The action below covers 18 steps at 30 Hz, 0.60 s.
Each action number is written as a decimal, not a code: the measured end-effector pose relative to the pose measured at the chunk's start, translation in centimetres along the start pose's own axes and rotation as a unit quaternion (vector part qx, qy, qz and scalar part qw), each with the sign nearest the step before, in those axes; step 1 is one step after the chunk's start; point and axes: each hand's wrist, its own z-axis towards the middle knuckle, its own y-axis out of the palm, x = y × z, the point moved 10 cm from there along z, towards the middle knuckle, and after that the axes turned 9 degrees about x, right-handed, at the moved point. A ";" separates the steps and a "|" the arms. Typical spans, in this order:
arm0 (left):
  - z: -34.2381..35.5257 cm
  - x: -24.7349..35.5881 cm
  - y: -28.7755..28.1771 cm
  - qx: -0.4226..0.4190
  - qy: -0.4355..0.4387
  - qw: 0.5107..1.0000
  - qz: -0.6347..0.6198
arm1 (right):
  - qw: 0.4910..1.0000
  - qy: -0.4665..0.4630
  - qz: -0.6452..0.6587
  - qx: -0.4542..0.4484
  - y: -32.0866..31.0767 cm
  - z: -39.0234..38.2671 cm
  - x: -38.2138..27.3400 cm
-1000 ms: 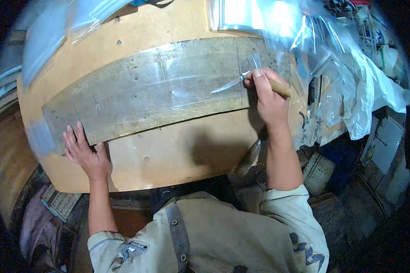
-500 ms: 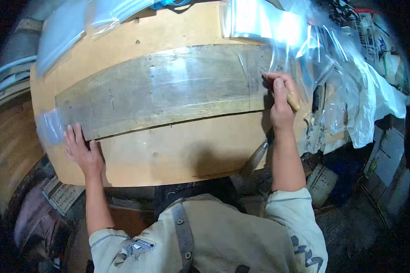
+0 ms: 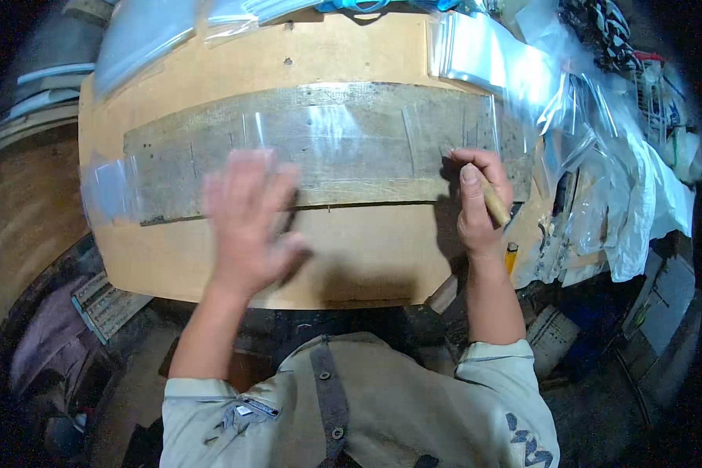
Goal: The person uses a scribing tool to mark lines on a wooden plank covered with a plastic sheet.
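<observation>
A long worn grey-brown board (image 3: 382, 171), with a curved upper edge and clear plastic strips (image 3: 409, 136) on it, lies on the plywood worktop (image 3: 351, 257). My left hand (image 3: 249, 210), blurred, has its fingers spread over the board's lower middle; whether it touches cannot be told. My right hand (image 3: 482, 199) grips a light wooden-handled tool (image 3: 494, 204) at the board's right part; its tip is hard to make out. A small clear sheet (image 3: 111, 195) overlaps the board's left end.
Stacked clear bags (image 3: 144, 35) lie at back left, more plastic (image 3: 491, 54) and white sheeting (image 3: 643, 203) at right. A blue item (image 3: 366, 6) is at the back. An orange handle (image 3: 512, 256) and a dark tool (image 3: 443, 295) lie near the front right edge.
My left hand has left the board's left end and moved right toward its middle. My right hand still holds the tool, slightly lower in view. The camera's view has shifted.
</observation>
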 end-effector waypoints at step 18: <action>-4.3 -5.8 1.0 -0.123 -0.031 0.990 0.064 | 0.995 0.003 0.059 0.084 -3.5 2.7 1.7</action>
